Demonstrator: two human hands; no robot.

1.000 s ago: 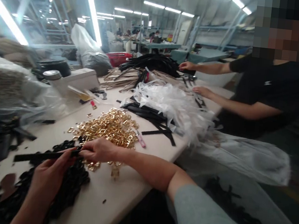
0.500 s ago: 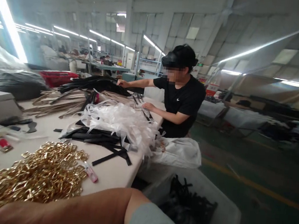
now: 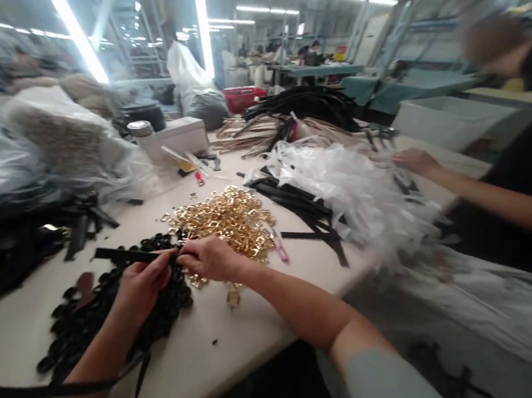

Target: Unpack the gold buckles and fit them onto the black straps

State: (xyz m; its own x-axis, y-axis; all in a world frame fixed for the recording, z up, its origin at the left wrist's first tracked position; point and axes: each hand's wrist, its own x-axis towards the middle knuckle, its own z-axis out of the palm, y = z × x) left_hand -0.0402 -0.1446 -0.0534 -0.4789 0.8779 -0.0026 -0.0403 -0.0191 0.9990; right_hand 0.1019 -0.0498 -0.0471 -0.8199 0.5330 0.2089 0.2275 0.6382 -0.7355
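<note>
My left hand (image 3: 141, 290) is closed in a pinch on a flat black strap (image 3: 120, 254), one end of which sticks out to the left. My right hand (image 3: 211, 257), also closed, meets the left at the strap's other end; whatever small part lies between its fingertips is hidden. Under and around the left hand spreads a heap of small round black pieces (image 3: 60, 326). Just beyond the right hand is a pile of gold metal buckles (image 3: 233, 214). A long black band (image 3: 37, 390) runs across my left forearm.
Black strips (image 3: 294, 205) and tangled white strips (image 3: 325, 173) lie farther back on the table (image 3: 251, 343). A pink-handled tool (image 3: 281, 248) rests beside the buckles. Plastic bags (image 3: 64, 133) stand at left. A co-worker's hand (image 3: 417, 161) is at right.
The view has swung left and down, bringing both my hands into sight. My right hand has come from the buckle pile's near edge to the black strap held in my left hand.
</note>
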